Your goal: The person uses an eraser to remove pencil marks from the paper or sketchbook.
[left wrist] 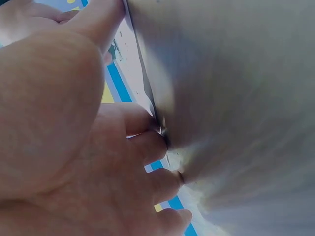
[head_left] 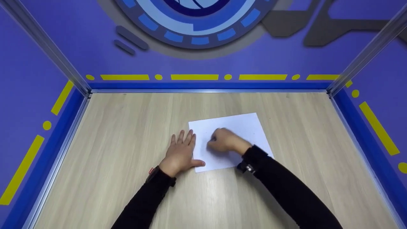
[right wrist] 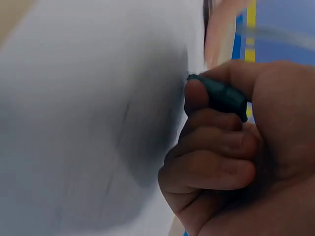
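A sheet of white paper (head_left: 237, 122) lies slightly turned on the wooden table. My left hand (head_left: 181, 154) rests at its left edge, fingers spread, with the thumb on the lower left corner of the sheet. Over the middle of the paper is my right hand (head_left: 224, 140), its fingers curled. The right wrist view shows it pinching a short dark green stub (right wrist: 224, 95) between thumb and index finger, one end right at the paper; I cannot tell what kind of thing it is. Faint dark streaks (right wrist: 126, 112) and small specks show on the sheet.
The light wooden tabletop (head_left: 127, 127) surrounds the paper. Blue-purple panels with yellow dashes (head_left: 194, 77) stand at the back and both sides, joined by metal corner posts (head_left: 60, 54). Both forearms wear black sleeves (head_left: 283, 184) with straps at the wrists.
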### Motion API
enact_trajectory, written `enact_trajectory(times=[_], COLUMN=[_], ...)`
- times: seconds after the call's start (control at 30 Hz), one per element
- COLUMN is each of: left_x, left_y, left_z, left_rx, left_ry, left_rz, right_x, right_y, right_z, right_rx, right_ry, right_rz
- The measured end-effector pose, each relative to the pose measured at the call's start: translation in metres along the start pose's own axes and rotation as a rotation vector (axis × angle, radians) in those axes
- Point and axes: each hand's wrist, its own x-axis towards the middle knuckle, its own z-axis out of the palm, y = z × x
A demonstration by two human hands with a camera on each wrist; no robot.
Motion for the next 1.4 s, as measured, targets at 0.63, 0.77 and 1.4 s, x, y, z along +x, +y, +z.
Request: enact_trajectory(times=[0.63, 0.77, 1.4], left_x=[0.003, 0.003, 0.002], left_y=[0.002, 0.002, 0.003], left_z=[0.004, 0.003, 0.0], left_rx=[0.011, 0.012, -0.011], left_ry=[-0.01, -0.021, -0.029], left_rz=[-0.015, -0.029, -0.03], right_x=[0.008, -0.009, -0.051], right_y=[0.002, 0.044, 0.097], right_z=[0.008, -0.011, -0.046], right_rx=[0.009, 0.04, 0.043], right_ry=[0.131, 0.183, 0.167], right_rz=[0.1, 0.144, 0.286])
